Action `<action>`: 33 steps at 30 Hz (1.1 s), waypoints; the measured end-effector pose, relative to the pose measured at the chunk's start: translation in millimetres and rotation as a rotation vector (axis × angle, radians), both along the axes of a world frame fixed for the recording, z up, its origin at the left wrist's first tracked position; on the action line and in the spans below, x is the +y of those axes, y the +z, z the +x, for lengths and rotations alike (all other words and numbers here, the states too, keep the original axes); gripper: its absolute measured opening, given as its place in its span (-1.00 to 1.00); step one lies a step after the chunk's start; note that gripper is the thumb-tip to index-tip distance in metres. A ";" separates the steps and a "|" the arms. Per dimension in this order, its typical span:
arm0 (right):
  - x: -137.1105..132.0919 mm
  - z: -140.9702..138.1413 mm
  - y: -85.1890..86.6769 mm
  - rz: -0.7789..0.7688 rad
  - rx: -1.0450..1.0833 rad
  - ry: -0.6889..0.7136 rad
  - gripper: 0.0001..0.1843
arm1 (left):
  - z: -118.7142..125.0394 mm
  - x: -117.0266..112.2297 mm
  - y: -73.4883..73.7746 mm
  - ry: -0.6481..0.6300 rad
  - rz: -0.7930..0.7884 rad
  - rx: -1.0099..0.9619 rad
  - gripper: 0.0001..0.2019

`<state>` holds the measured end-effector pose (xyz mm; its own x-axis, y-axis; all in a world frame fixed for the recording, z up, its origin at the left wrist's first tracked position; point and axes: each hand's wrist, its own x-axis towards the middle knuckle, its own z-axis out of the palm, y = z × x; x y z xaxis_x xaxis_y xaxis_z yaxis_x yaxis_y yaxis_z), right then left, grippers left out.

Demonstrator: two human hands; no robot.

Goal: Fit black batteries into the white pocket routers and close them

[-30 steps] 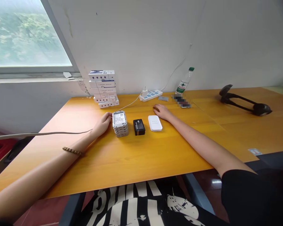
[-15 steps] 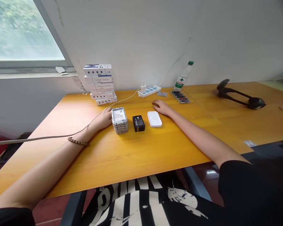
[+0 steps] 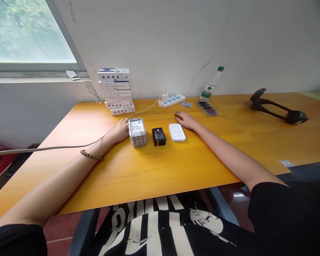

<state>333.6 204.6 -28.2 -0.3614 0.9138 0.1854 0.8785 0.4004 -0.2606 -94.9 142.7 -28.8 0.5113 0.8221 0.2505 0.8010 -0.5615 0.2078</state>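
Note:
My left hand (image 3: pixel 120 131) lies on the table with its fingers loosely out, right beside a stack of several white-framed device bodies (image 3: pixel 137 128); the stack partly hides the fingertips. The top body shows a printed label in its recess. To the right of that stack sits a black block of batteries (image 3: pixel 159 137) marked 3000mAh. Farther right a white rounded cover (image 3: pixel 177 132), or a small stack of them, lies flat. Just beyond it my right hand (image 3: pixel 186 120) rests on the tabletop, fingers stretched out, holding nothing.
Several white boxes (image 3: pixel 114 90) are stacked by the wall. A power strip (image 3: pixel 171 101) with a plugged-in charger feeds a white cable (image 3: pixel 56 148) across my left forearm. A water bottle (image 3: pixel 211 85), a blurred item (image 3: pixel 207 107), a small card (image 3: pixel 186 104) and a black stand (image 3: pixel 277 108) occupy the right.
The whole view has shifted slightly, so everything appears a little farther right and mostly higher. Both hands and the objects keep their places on the table.

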 end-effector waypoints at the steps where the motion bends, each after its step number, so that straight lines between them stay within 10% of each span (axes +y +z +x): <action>1: 0.1 -0.2 0.0 -0.001 -0.001 0.000 -0.51 | -0.6 0.6 -0.6 -0.015 -0.004 0.006 -0.76; 33: -24.9 -21.7 21.6 0.197 -0.340 -0.089 -0.56 | -7.3 14.0 -11.2 -0.068 -0.035 0.017 -0.75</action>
<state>311.9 179.7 -6.6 -0.3539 0.9030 0.2437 0.9347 0.3325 0.1253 -102.2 156.7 -40.0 0.5701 0.7935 0.2131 0.7649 -0.6073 0.2147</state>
